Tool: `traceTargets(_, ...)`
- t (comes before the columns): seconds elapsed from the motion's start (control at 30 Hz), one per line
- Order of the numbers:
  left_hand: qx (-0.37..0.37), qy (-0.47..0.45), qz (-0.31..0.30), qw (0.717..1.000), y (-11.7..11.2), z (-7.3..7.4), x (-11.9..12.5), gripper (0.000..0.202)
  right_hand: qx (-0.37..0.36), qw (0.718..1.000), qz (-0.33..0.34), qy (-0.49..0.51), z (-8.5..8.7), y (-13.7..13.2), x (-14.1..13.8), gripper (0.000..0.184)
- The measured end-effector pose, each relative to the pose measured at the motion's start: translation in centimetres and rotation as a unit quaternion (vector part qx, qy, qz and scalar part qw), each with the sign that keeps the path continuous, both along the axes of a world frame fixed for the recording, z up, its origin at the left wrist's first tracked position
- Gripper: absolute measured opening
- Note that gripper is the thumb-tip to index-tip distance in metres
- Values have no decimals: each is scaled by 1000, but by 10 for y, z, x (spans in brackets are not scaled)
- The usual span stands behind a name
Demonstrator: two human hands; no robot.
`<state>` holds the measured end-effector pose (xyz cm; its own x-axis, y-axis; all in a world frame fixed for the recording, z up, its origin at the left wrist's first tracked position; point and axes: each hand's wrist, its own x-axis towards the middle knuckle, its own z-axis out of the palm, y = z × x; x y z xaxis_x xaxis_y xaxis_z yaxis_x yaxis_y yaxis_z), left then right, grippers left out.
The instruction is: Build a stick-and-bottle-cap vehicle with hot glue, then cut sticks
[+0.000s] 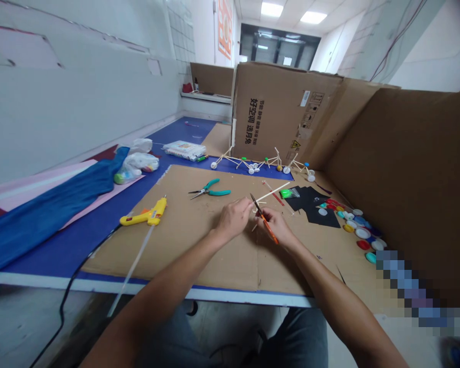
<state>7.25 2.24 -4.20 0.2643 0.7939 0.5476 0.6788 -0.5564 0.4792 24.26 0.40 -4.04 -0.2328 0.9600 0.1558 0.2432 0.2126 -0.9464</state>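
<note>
My left hand [233, 219] is closed on a thin wooden stick [273, 192] that slants up to the right over a cardboard sheet [199, 245]. My right hand [278, 226] grips orange-handled scissors [263, 219], whose dark blades point up-left and meet the stick close to my left fingers. Both hands hover just above the cardboard near its middle.
Teal pliers [210, 190] and a yellow glue gun [145, 215] with a glue stick lie to the left. Stick-and-cap models [258, 163] stand before a big cardboard box [287, 115]. Black paper [316, 204] and several coloured bottle caps [358, 230] lie right. Blue cloth [49, 204] covers the left.
</note>
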Motion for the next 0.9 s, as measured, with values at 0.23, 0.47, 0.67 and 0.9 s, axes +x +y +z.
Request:
traceTargets(0.23,-73,-35,-25,996,-3,8,0,25,-14,1000,1,5,2,-1,0,31)
traceTargets(0.47,-137,-121,-41,982,-5,14,1,27,7,1000,-20,0,0,-3,-2,29)
traceTargets(0.67,-172,-172,-43,969,-5,15,3,27,12,1000,-28,-3,-2,-2,-2,30)
traceTargets(0.9,-210,-200,-74,954,5,6,3,28,2,1000,-9,8,-5,1,-2,34)
